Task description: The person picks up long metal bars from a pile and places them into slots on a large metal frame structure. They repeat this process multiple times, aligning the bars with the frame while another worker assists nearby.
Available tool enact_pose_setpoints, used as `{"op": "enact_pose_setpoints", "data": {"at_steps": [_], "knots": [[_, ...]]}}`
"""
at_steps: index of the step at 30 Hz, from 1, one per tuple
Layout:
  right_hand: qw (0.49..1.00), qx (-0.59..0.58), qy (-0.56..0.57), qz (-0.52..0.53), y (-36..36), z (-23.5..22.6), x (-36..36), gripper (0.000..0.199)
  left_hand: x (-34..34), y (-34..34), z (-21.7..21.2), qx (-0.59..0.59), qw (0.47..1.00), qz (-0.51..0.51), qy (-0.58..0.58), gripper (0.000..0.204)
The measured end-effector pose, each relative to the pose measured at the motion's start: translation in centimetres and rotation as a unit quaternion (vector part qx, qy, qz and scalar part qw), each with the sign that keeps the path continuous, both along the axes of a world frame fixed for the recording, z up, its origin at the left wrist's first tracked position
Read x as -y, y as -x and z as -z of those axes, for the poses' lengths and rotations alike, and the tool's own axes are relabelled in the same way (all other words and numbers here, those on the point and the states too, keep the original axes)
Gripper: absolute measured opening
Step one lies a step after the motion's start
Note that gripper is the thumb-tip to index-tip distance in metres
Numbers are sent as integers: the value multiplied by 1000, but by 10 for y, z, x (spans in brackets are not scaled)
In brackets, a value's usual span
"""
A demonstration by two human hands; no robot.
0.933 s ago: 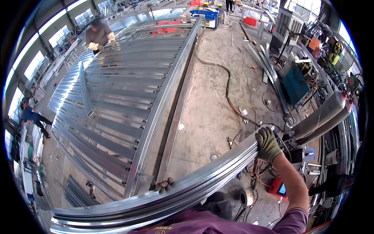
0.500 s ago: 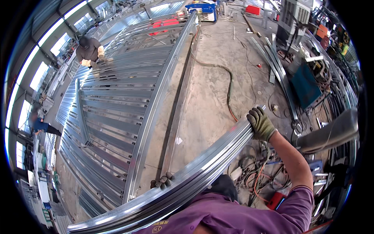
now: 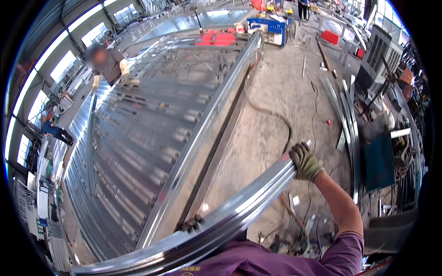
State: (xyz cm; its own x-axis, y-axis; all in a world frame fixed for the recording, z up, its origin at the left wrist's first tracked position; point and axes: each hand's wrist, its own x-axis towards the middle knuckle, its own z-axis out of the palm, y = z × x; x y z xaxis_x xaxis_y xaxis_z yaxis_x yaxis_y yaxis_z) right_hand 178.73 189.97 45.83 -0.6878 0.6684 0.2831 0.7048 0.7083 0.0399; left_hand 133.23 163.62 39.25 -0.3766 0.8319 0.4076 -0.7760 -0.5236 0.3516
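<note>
A bundle of long, shiny metal profiles (image 3: 230,207) lies across my body, running from the lower left up to the right. My right hand (image 3: 305,162), in a green and dark work glove, is closed round the bundle near its right end. On the far side of the bundle, the dark gloved fingertips of my left hand (image 3: 193,224) curl over its edge; the rest of that hand is hidden beneath the metal. To the left stands a large metal frame (image 3: 202,124) with many parallel slats, blurred in places.
A person (image 3: 110,66) in light gloves leans over the frame's far left side; another person (image 3: 56,129) stands farther left. A hose (image 3: 271,112) trails over the concrete floor (image 3: 276,78). Loose metal strips (image 3: 348,124) and a teal box (image 3: 379,161) are at right; a blue cart (image 3: 271,30) stands ahead.
My view has turned, so the frame and floor appear shifted. The bundle stays in both hands, its right end a little lower in the picture. The co-worker's hands have moved farther apart.
</note>
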Motion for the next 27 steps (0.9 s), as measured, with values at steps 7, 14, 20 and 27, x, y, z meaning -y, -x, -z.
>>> {"op": "enact_pose_setpoints", "data": {"at_steps": [7, 14, 20, 27], "knots": [[999, 0, 35, -3, -52, -12, -175, 97, -183, -53, -8, 42, 999, 13, 23, 46], [999, -43, 6, 15, -119, 20, -347, 94, -362, -128, -16, 43, 997, -3, 62, 42], [997, 4, 74, -4, -181, 21, -503, 100, -507, -207, -20, 57, 987, -28, 147, 40], [996, 46, 46, -61, -208, -23, -664, 87, -648, -250, -31, 29, 956, -3, 291, 37]]}}
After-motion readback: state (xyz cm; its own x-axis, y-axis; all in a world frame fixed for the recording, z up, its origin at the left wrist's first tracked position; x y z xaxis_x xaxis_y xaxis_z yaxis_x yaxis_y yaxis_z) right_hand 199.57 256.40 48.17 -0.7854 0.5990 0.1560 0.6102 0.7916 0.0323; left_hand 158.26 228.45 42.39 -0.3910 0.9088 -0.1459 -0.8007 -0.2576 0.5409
